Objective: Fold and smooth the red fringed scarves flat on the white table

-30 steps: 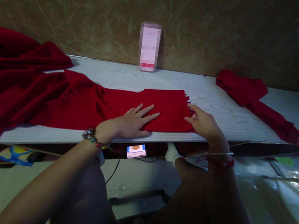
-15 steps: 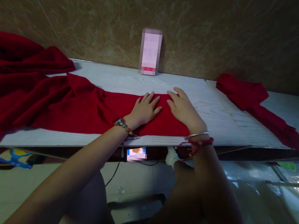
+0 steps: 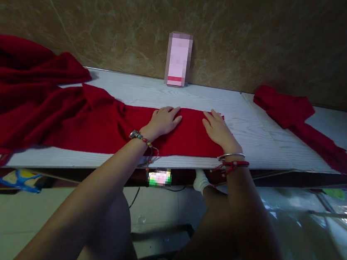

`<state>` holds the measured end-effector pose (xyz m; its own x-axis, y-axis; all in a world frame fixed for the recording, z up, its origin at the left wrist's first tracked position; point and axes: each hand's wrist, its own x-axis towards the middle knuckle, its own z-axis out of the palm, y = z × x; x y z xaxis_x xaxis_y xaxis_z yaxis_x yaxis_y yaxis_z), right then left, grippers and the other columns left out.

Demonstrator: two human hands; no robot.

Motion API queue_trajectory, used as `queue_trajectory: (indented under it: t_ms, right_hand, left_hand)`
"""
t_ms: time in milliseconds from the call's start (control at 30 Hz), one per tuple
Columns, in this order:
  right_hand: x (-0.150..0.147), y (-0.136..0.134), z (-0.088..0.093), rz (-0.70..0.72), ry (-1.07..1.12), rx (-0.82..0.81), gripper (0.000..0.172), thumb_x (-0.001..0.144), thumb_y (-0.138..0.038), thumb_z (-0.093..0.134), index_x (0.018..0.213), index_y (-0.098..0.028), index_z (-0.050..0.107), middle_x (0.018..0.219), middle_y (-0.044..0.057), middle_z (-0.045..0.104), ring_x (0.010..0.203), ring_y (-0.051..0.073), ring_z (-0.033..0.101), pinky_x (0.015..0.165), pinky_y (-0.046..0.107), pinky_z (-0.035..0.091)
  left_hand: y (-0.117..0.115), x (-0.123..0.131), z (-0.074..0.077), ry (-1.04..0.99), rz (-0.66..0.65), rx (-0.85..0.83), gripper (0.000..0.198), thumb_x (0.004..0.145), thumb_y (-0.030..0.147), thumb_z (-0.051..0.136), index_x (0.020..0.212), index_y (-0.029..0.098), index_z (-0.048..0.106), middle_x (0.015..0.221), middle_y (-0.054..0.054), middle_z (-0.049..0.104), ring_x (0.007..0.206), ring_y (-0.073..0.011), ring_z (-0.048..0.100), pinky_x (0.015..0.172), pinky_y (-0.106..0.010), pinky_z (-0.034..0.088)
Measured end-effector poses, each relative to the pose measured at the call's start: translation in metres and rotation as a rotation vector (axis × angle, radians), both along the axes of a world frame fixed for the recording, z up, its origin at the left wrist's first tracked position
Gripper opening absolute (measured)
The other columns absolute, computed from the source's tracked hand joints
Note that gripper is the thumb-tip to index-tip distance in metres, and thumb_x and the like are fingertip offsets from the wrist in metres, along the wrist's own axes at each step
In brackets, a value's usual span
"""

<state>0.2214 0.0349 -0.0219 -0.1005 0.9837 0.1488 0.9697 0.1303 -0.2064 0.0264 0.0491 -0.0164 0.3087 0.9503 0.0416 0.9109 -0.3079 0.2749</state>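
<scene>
A long red scarf [image 3: 99, 121] lies across the white wood-grain table [image 3: 254, 135], bunched in folds to the left and flat at its right end. My left hand [image 3: 162, 121] rests palm down on the flat right part, fingers reaching the scarf's far edge. My right hand [image 3: 218, 129] lies flat on the scarf's right end, fingers stretched out toward the far edge near the fringe. Both hands are open and press the cloth; neither grips anything. Bracelets show on both wrists.
A second red scarf [image 3: 300, 119] lies folded at the table's right. A pink blurred box [image 3: 178, 59] stands against the marbled wall. Under the table edge are a lit phone screen [image 3: 159, 177], a cable and a tiled floor; blue-yellow items [image 3: 20, 179] lie lower left.
My right hand moved from the fringe at the scarf's right end onto the cloth. Both hands slid up to the far edge and now lie flat side by side.
</scene>
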Motion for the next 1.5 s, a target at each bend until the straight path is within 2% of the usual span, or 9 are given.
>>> queue_trajectory:
  t_ms: [200, 367, 567, 733, 900, 1033, 1133, 1300, 1500]
  right_hand:
    - [0.007, 0.001, -0.008, 0.032, 0.054, 0.089, 0.047, 0.093, -0.027, 0.031, 0.134, -0.016, 0.049, 0.142, 0.012, 0.045, 0.134, 0.029, 0.035, 0.108, 0.051, 0.032]
    - [0.004, -0.005, -0.005, 0.037, 0.051, 0.106, 0.048, 0.093, -0.023, 0.030, 0.135, -0.008, 0.047, 0.144, 0.017, 0.042, 0.134, 0.028, 0.035, 0.109, 0.048, 0.032]
    - [0.002, -0.010, -0.002, 0.020, 0.078, 0.128, 0.047, 0.092, -0.017, 0.027, 0.134, -0.007, 0.048, 0.142, 0.017, 0.044, 0.133, 0.026, 0.037, 0.109, 0.045, 0.033]
    - [0.004, -0.010, -0.001, -0.013, 0.074, 0.124, 0.054, 0.084, -0.002, 0.026, 0.133, -0.009, 0.049, 0.140, 0.014, 0.047, 0.131, 0.022, 0.041, 0.110, 0.041, 0.034]
    - [0.008, -0.009, -0.003, -0.079, 0.143, 0.143, 0.058, 0.078, 0.004, 0.030, 0.128, -0.008, 0.054, 0.137, 0.015, 0.050, 0.127, 0.023, 0.046, 0.108, 0.041, 0.037]
    - [0.013, -0.010, -0.005, -0.101, 0.143, 0.134, 0.058, 0.076, 0.005, 0.030, 0.127, -0.005, 0.055, 0.138, 0.017, 0.049, 0.128, 0.025, 0.045, 0.108, 0.042, 0.037]
    - [0.020, -0.008, -0.007, -0.097, 0.125, 0.134, 0.059, 0.076, 0.004, 0.030, 0.128, -0.007, 0.054, 0.138, 0.016, 0.049, 0.128, 0.026, 0.045, 0.107, 0.044, 0.039]
    - [0.029, -0.004, -0.010, -0.078, 0.065, 0.123, 0.060, 0.075, 0.004, 0.031, 0.130, -0.008, 0.053, 0.135, 0.015, 0.052, 0.128, 0.025, 0.045, 0.106, 0.045, 0.039]
    - [0.014, -0.016, 0.010, -0.031, 0.078, 0.212, 0.055, 0.084, -0.004, 0.029, 0.136, -0.009, 0.046, 0.140, 0.015, 0.047, 0.131, 0.027, 0.040, 0.109, 0.047, 0.034]
  left_hand:
    - [0.019, -0.005, 0.024, 0.005, 0.091, -0.013, 0.035, 0.090, 0.024, 0.040, 0.120, 0.020, 0.057, 0.121, -0.010, 0.061, 0.114, -0.0260, 0.053, 0.096, -0.045, 0.040]
    - [0.031, -0.009, 0.046, -0.107, -0.006, 0.095, 0.033, 0.089, 0.021, 0.041, 0.115, 0.016, 0.062, 0.114, -0.007, 0.065, 0.103, -0.0206, 0.058, 0.092, -0.033, 0.044]
    - [0.040, -0.009, 0.018, -0.049, 0.041, -0.035, 0.033, 0.085, 0.019, 0.045, 0.111, 0.014, 0.064, 0.109, -0.010, 0.067, 0.100, -0.0214, 0.061, 0.089, -0.032, 0.046]
    - [0.040, -0.012, -0.002, -0.097, 0.032, 0.034, 0.038, 0.084, 0.016, 0.042, 0.118, 0.013, 0.060, 0.115, -0.012, 0.063, 0.107, -0.0221, 0.056, 0.094, -0.035, 0.044]
    - [0.035, -0.005, -0.007, -0.153, -0.091, 0.230, 0.043, 0.086, 0.016, 0.039, 0.127, 0.012, 0.053, 0.130, -0.014, 0.051, 0.119, -0.0219, 0.049, 0.101, -0.037, 0.039]
    - [0.023, 0.002, -0.011, -0.052, -0.273, 0.137, 0.045, 0.094, 0.034, 0.034, 0.136, 0.021, 0.044, 0.149, -0.009, 0.033, 0.135, -0.0249, 0.032, 0.110, -0.044, 0.026]
    - [0.013, 0.005, -0.010, 0.069, -0.264, 0.027, 0.049, 0.096, 0.041, 0.028, 0.143, 0.027, 0.032, 0.154, -0.005, 0.022, 0.140, -0.0270, 0.020, 0.111, -0.049, 0.020]
    - [0.003, 0.008, -0.005, 0.134, -0.225, 0.004, 0.051, 0.098, 0.041, 0.023, 0.146, 0.025, 0.024, 0.156, -0.005, 0.015, 0.141, -0.0262, 0.018, 0.113, -0.045, 0.018]
    - [0.000, 0.011, -0.005, 0.119, -0.188, 0.008, 0.051, 0.098, 0.042, 0.023, 0.146, 0.025, 0.024, 0.156, -0.006, 0.016, 0.141, -0.0276, 0.019, 0.112, -0.048, 0.018]
